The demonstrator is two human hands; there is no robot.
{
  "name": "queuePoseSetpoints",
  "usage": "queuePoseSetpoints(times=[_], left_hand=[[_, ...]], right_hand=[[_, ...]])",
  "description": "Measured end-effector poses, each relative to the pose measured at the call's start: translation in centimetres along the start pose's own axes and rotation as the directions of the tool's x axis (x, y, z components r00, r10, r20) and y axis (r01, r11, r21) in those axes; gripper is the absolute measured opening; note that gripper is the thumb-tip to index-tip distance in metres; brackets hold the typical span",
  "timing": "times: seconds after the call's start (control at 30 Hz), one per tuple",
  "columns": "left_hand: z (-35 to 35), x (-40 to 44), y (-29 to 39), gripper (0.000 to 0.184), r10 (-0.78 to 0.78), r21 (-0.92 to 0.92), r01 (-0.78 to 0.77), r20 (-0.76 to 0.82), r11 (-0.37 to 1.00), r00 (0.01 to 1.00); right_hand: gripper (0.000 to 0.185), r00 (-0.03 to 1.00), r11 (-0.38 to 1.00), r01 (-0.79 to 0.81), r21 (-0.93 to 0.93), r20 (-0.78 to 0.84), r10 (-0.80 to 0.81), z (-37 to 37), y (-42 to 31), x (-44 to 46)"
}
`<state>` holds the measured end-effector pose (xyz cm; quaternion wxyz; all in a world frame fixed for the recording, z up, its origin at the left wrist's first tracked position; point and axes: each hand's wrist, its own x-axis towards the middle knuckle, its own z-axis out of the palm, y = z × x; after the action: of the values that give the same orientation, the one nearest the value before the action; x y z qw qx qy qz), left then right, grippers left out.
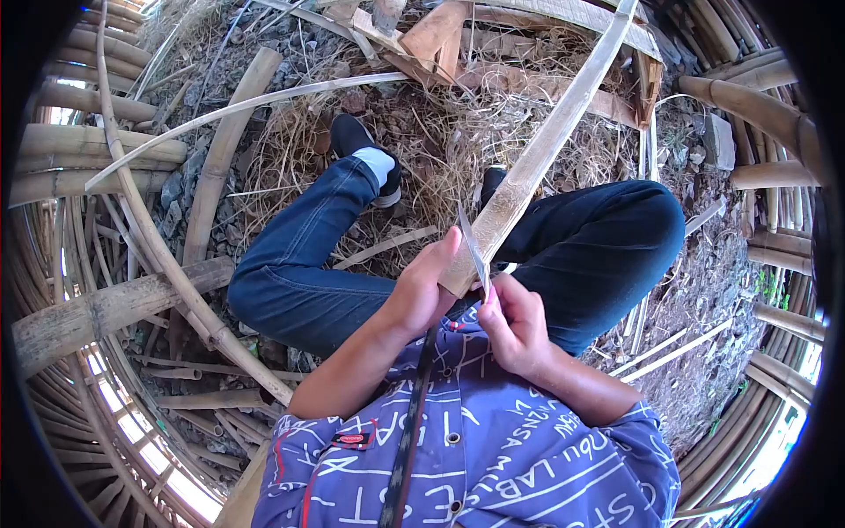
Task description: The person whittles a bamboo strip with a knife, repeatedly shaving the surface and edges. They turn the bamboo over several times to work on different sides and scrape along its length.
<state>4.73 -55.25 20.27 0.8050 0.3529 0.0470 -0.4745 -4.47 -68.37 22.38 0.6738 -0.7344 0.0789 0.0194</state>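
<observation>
Left hand [425, 283]: grasping near end of slat [535, 163], above jeans [290, 295] | thin blade [474, 243]: crossing slat, above jeans | right hand [518, 324]: pinching blade, above jeans | slat: slanting out over jeans; probably light, stiff, splintery; best held by near end

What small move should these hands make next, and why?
Perhaps ease the left hand back slightly: its thumb sits close beside the thin, pointed, silvery blade-like piece pinched in the right hand, over the long, flat, tan, bamboo-like slat.

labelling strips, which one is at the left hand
The broad strip rising to the picture's top, lower end at the left hand; other strips lie apart.
</observation>
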Motion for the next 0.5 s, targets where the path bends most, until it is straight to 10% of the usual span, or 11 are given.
queuePoseSetpoints(times=[0.5], left_hand=[[-1.9, -0.7, -0.6, 0.03, 0.103, 0.057, -0.112, 0.136, 0.992, 0.985]], right_hand=[[0.023, 0.997, 0.95, 0.07, -0.303, 0.002, -0.073, -1.1, -0.6, 1.2]])
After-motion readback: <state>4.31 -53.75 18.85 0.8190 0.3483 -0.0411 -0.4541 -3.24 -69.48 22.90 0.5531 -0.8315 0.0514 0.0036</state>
